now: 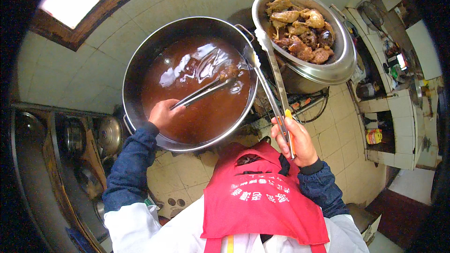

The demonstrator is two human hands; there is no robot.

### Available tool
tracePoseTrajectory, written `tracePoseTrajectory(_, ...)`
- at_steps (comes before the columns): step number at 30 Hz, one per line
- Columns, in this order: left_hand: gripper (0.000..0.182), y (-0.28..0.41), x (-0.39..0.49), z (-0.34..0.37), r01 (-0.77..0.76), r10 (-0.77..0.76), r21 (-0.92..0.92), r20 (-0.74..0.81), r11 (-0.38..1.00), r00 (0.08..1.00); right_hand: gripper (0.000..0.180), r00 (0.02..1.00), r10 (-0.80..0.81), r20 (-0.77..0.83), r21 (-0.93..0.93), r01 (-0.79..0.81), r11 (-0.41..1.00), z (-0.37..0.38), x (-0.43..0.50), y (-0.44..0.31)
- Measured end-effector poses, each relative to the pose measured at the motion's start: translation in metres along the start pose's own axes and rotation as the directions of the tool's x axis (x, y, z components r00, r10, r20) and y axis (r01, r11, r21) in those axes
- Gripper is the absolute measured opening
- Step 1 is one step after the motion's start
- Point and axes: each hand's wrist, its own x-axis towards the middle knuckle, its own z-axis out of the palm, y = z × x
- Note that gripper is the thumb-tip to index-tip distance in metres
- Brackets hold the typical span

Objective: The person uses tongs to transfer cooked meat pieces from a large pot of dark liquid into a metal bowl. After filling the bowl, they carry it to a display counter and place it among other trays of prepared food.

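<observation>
Over a large metal stockpot [165,146] of brown broth, my left hand [165,112] grips slim metal tongs [202,93]. Their far ends reach the liquid's surface beside a brown piece of food [228,72], partly sunk. Whether the tips close on it I cannot tell. My right hand [299,140] holds larger steel tongs [280,77] with pale scalloped tips and orange-yellow handle parts. These tongs stand spread, one tip near the pot's right rim, the other near an oval steel basin [346,61]. Browned poultry pieces [299,28], seemingly duck, are heaped in the basin.
The basin rests on another metal pot [302,80] at the right. Beneath is a stove frame with a dark hose [321,110]. A lidded metal pot [110,135] stands on the left shelving. Tiled shelves [400,123] with kitchen goods line the right; a tiled wall rises behind.
</observation>
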Motion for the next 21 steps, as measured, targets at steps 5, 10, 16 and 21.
tracePoseTrajectory(5, 0.036, -0.019, -0.002, 0.000, 0.045, -0.043, -0.123, 0.023, 0.991, 0.999, 0.044, 1.000, 0.009, -0.001, -0.001, -0.009, 1.000, 0.000, 0.003, 0.006)
tracePoseTrajectory(10, 0.033, -0.032, -0.007, -0.002, 0.208, -0.193, -0.339, 0.076, 0.918, 0.978, 0.044, 0.999, 0.038, 0.010, 0.025, -0.038, 0.999, 0.005, 0.002, 0.010)
tracePoseTrajectory(16, 0.030, -0.042, -0.010, -0.007, 0.355, -0.335, -0.510, 0.134, 0.783, 0.933, 0.043, 0.984, 0.174, -0.035, -0.014, -0.174, 0.985, 0.026, 0.002, 0.014)
tracePoseTrajectory(21, 0.029, -0.048, -0.011, -0.011, 0.352, -0.360, -0.536, 0.094, 0.768, 0.928, 0.048, 0.861, 0.499, 0.099, 0.322, -0.502, 0.803, 0.044, 0.034, 0.013)
